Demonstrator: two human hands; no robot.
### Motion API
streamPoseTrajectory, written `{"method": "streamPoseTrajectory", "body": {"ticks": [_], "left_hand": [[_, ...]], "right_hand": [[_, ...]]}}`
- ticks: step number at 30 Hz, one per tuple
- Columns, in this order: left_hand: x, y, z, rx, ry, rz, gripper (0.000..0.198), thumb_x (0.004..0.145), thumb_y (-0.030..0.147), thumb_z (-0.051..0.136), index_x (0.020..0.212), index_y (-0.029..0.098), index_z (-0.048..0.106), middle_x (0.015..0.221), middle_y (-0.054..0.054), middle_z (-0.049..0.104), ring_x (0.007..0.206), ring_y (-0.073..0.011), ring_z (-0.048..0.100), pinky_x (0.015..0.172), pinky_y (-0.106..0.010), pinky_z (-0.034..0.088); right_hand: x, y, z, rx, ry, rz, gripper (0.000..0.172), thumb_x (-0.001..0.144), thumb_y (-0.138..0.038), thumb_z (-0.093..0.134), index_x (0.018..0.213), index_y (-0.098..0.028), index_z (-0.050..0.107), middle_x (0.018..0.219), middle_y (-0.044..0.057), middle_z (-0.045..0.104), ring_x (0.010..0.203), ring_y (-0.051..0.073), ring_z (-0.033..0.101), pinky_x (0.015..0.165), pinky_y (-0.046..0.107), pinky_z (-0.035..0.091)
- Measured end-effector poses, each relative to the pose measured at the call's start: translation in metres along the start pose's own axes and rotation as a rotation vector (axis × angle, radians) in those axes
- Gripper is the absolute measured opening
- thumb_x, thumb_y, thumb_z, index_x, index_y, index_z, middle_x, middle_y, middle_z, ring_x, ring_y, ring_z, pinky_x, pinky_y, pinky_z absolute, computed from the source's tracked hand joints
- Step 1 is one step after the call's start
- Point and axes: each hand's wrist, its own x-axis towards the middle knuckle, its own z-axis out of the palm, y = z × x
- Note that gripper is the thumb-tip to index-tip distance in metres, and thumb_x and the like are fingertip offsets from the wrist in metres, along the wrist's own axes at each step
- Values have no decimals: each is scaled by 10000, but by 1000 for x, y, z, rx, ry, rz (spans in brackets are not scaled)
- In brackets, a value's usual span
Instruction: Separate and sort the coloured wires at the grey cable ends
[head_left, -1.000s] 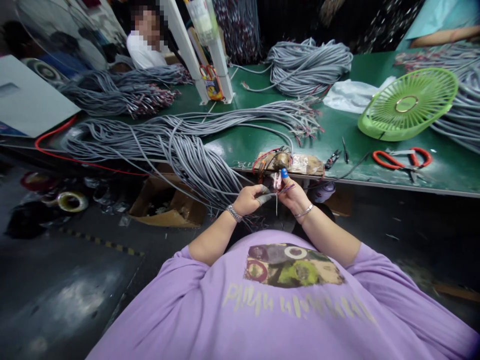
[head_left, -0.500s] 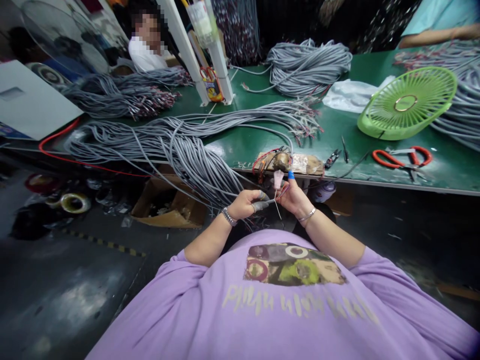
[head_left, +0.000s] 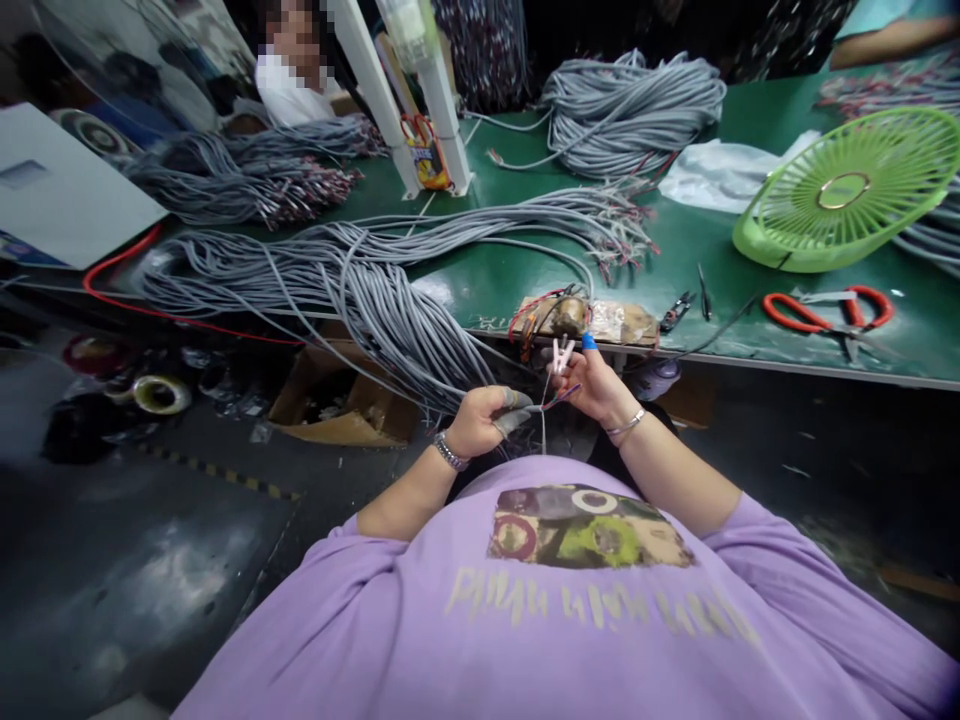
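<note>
My left hand (head_left: 487, 415), with grey coverings on thumb and finger, pinches the end of a grey cable (head_left: 531, 408). Thin coloured wires (head_left: 561, 396) fan out of that end toward my right hand (head_left: 596, 382), and a pale strand hangs below it. A small pale pink tool (head_left: 562, 356) sits in the closed fingers of my right hand, whose thumb has a blue cover. Just beyond, at the table edge, is a board with a brownish lump (head_left: 568, 316) and orange and black wires on it.
On the green table (head_left: 675, 250) lie a long grey cable bundle (head_left: 390, 300), a coiled bundle (head_left: 630, 115), a green fan (head_left: 847, 190), red-handled scissors (head_left: 855, 310) and small cutters (head_left: 676, 312). Below stands a cardboard box (head_left: 345, 400). People sit across the table.
The pink tool now shows two spread arms. My right hand has shifted slightly right, and the coloured wires stretch more freely between my hands. The view has shifted a little.
</note>
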Motion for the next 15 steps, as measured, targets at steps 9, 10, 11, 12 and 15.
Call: {"method": "streamPoseTrajectory", "body": {"ticks": [9, 10, 11, 12, 15], "left_hand": [[11, -9, 19, 77, 54, -131, 180, 868, 306, 643, 928, 154, 719, 824, -58, 743, 716, -142, 678, 688, -249, 543], [10, -10, 20, 76, 49, -144, 180, 867, 308, 643, 925, 154, 717, 826, -58, 741, 717, -142, 675, 689, -250, 540], [10, -11, 21, 75, 45, -154, 180, 867, 309, 642, 923, 154, 715, 826, -58, 740, 717, -143, 672, 688, -251, 537], [9, -12, 22, 74, 41, -164, 180, 865, 309, 641, 919, 154, 714, 824, -58, 738, 716, -143, 670, 687, -251, 534], [7, -13, 24, 77, 27, -200, 178, 860, 311, 641, 909, 155, 710, 816, -55, 735, 713, -146, 665, 691, -255, 530]], "right_hand": [[4, -1, 14, -92, 95, -138, 470, 787, -635, 675, 712, -180, 579, 559, -27, 590, 440, 67, 484, 412, 196, 362], [4, 0, 15, -82, 106, -128, 484, 782, -653, 666, 715, -180, 583, 566, -24, 605, 437, 67, 488, 410, 199, 370], [4, 1, 17, -68, 115, -118, 492, 782, -664, 657, 718, -181, 586, 577, -18, 623, 440, 70, 499, 412, 202, 382], [4, 1, 18, -50, 123, -111, 493, 782, -666, 655, 717, -182, 587, 584, -12, 637, 446, 74, 512, 417, 206, 395], [6, 2, 21, 19, 138, -131, 471, 773, -632, 692, 690, -183, 577, 561, -14, 636, 451, 71, 522, 435, 202, 412]]}}
